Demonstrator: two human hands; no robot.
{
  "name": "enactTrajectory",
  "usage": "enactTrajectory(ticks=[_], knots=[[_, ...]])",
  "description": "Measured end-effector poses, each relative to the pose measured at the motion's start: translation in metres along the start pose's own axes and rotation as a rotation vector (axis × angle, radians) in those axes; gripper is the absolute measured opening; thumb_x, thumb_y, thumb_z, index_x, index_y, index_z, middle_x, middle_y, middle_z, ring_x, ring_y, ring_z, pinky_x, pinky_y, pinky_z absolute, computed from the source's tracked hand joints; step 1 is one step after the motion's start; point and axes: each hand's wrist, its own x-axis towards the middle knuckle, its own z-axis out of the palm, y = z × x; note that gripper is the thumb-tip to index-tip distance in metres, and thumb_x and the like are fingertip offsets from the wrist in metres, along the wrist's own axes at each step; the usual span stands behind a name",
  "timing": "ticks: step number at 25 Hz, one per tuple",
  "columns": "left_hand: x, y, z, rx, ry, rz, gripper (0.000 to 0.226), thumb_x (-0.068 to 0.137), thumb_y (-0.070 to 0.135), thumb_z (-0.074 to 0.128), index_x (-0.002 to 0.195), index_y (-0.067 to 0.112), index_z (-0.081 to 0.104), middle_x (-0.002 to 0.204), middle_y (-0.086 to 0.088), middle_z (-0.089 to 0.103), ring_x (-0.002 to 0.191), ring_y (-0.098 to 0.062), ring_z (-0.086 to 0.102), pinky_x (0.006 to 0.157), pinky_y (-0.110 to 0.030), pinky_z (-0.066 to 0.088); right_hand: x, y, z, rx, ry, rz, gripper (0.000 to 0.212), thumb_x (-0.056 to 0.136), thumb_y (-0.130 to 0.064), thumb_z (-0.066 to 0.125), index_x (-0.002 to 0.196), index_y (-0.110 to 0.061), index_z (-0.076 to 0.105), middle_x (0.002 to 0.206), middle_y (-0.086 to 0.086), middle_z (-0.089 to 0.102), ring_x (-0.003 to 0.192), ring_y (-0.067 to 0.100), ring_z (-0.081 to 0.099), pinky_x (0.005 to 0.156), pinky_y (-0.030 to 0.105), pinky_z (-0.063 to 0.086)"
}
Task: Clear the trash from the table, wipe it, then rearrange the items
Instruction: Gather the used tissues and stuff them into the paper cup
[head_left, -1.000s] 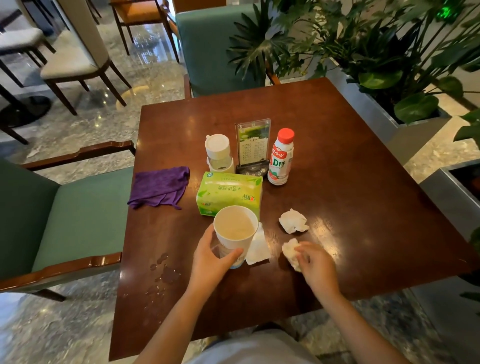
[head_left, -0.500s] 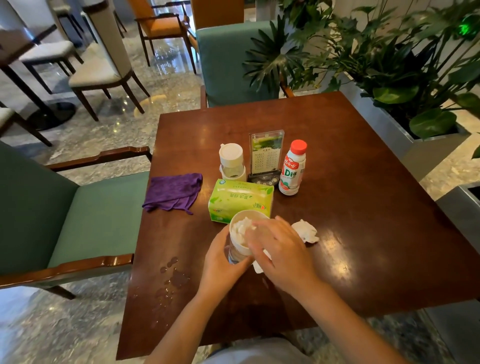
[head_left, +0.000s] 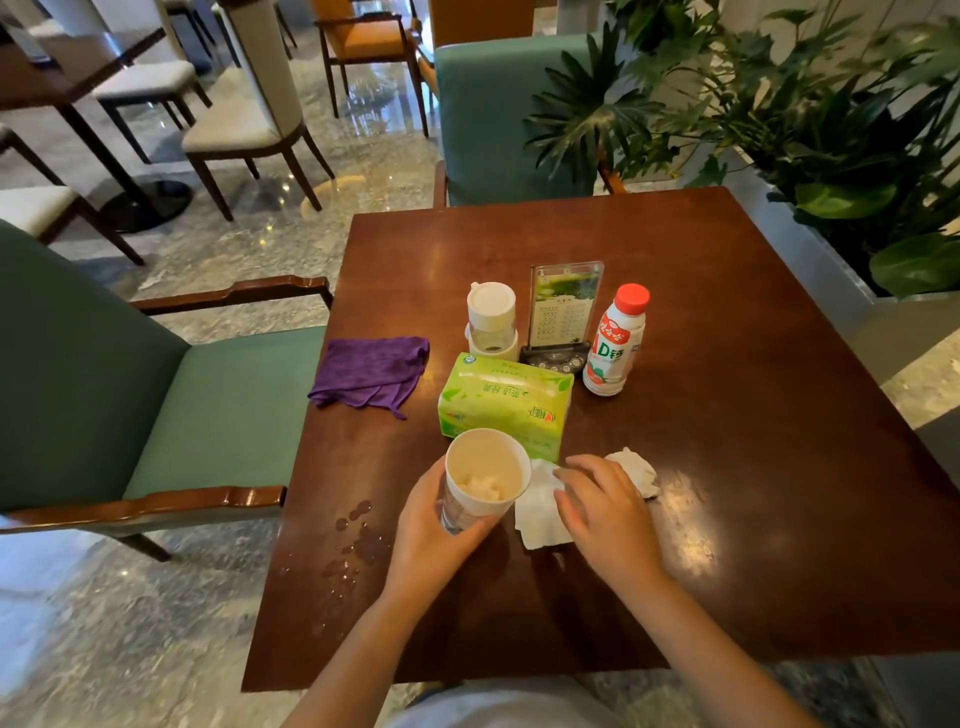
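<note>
My left hand (head_left: 431, 525) grips a white paper cup (head_left: 485, 475) standing on the brown table (head_left: 753, 467); a crumpled tissue lies inside the cup. My right hand (head_left: 605, 509) rests with fingers spread on a flat white napkin (head_left: 540, 512) just right of the cup. A crumpled tissue (head_left: 636, 470) lies beyond that hand. A purple cloth (head_left: 371, 374) sits at the table's left edge. Behind the cup are a green tissue pack (head_left: 506, 402), a white-lidded jar (head_left: 491, 322), a menu stand (head_left: 563, 312) and a red-capped bottle (head_left: 615, 340).
Water drops (head_left: 358, 545) wet the table left of my left hand. A green armchair (head_left: 130, 374) stands at the left, another green chair (head_left: 498, 114) at the far side. Planters with leafy plants (head_left: 831, 130) line the right. More chairs and a table are at back left.
My right hand carried a crumpled tissue from the table into the cup, let it go, and now lies on the flat napkin beside the cup. The left hand kept hold of the cup.
</note>
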Motion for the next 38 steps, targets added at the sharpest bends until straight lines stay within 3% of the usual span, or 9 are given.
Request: enactTrajectory(ticks=[4, 9, 14, 19, 22, 24, 29, 33, 38], knots=[[-0.003, -0.009, -0.011, 0.01, 0.034, -0.044, 0.075, 0.067, 0.011, 0.083, 0.113, 0.054, 0.043, 0.111, 0.048, 0.051, 0.106, 0.017, 0.05, 0.082, -0.003, 0.043, -0.002, 0.022, 0.037, -0.22, -0.435, 0.075, 0.048, 0.089, -0.033, 0.054, 0.136, -0.025, 0.044, 0.147, 0.006, 0.035, 0.134, 0.024, 0.03, 0.102, 0.038, 0.039], [-0.004, -0.012, -0.017, 0.033, 0.063, -0.081, 0.075, 0.067, 0.011, 0.083, 0.112, 0.053, 0.04, 0.114, 0.035, 0.048, 0.106, 0.019, 0.048, 0.082, -0.005, 0.044, -0.002, 0.024, 0.059, -0.257, -0.609, 0.07, 0.041, 0.093, -0.026, 0.046, 0.134, -0.03, 0.043, 0.15, 0.004, 0.031, 0.137, 0.022, 0.025, 0.103, 0.033, 0.035], [-0.003, -0.012, -0.018, 0.045, 0.05, -0.081, 0.075, 0.067, 0.013, 0.083, 0.112, 0.055, 0.039, 0.113, 0.035, 0.047, 0.105, 0.018, 0.048, 0.079, -0.005, 0.044, -0.012, 0.032, 0.057, -0.183, -0.544, 0.081, 0.029, 0.09, -0.013, 0.05, 0.117, -0.016, 0.06, 0.127, 0.005, 0.056, 0.121, 0.022, 0.046, 0.092, 0.029, 0.041], [0.0, -0.011, -0.015, 0.022, 0.017, -0.035, 0.075, 0.067, 0.015, 0.083, 0.115, 0.053, 0.04, 0.11, 0.039, 0.053, 0.108, 0.023, 0.044, 0.081, 0.001, 0.04, 0.008, 0.007, 0.018, 0.28, -0.162, 0.282, 0.021, 0.084, 0.001, 0.061, 0.101, -0.008, 0.07, 0.107, 0.009, 0.066, 0.102, 0.025, 0.06, 0.091, 0.028, 0.044], [-0.001, -0.007, -0.011, 0.001, -0.001, -0.001, 0.071, 0.067, 0.025, 0.083, 0.117, 0.052, 0.041, 0.113, 0.039, 0.053, 0.111, 0.019, 0.045, 0.083, -0.001, 0.04, 0.024, -0.021, -0.017, 0.401, 0.061, 0.172, 0.027, 0.082, 0.006, 0.061, 0.099, -0.012, 0.072, 0.099, -0.001, 0.065, 0.095, 0.015, 0.06, 0.086, 0.008, 0.039], [-0.001, -0.001, -0.007, -0.005, -0.008, 0.037, 0.068, 0.065, 0.041, 0.08, 0.12, 0.052, 0.041, 0.118, 0.033, 0.053, 0.114, 0.014, 0.047, 0.087, -0.006, 0.042, 0.031, -0.038, -0.035, 0.416, 0.138, 0.049, 0.027, 0.08, 0.004, 0.063, 0.1, -0.013, 0.071, 0.099, -0.002, 0.065, 0.095, 0.008, 0.058, 0.086, 0.008, 0.041], [0.003, 0.012, 0.002, -0.024, -0.073, 0.155, 0.065, 0.071, 0.032, 0.079, 0.126, 0.049, 0.047, 0.123, 0.022, 0.059, 0.111, -0.003, 0.058, 0.089, -0.021, 0.05, 0.033, -0.068, -0.028, 0.292, 0.018, 0.064, 0.029, 0.076, 0.0, 0.068, 0.104, -0.01, 0.064, 0.102, 0.004, 0.066, 0.097, 0.015, 0.056, 0.083, 0.01, 0.034], [0.002, 0.005, 0.004, -0.011, -0.079, 0.142, 0.066, 0.073, 0.028, 0.08, 0.132, 0.028, 0.048, 0.126, 0.005, 0.06, 0.116, -0.014, 0.057, 0.094, -0.047, 0.05, 0.018, -0.067, -0.022, 0.258, 0.003, -0.107, 0.018, 0.084, -0.017, 0.062, 0.1, -0.009, 0.067, 0.105, 0.006, 0.067, 0.103, 0.022, 0.058, 0.088, 0.032, 0.047], [0.002, 0.005, 0.005, 0.024, -0.089, 0.146, 0.066, 0.074, 0.033, 0.079, 0.13, 0.042, 0.045, 0.127, 0.015, 0.058, 0.117, -0.007, 0.055, 0.096, -0.042, 0.049, 0.003, -0.063, -0.029, 0.112, -0.157, -0.226, 0.044, 0.096, -0.048, 0.03, 0.124, -0.024, 0.054, 0.127, -0.002, 0.058, 0.123, 0.012, 0.046, 0.112, 0.039, 0.025]])
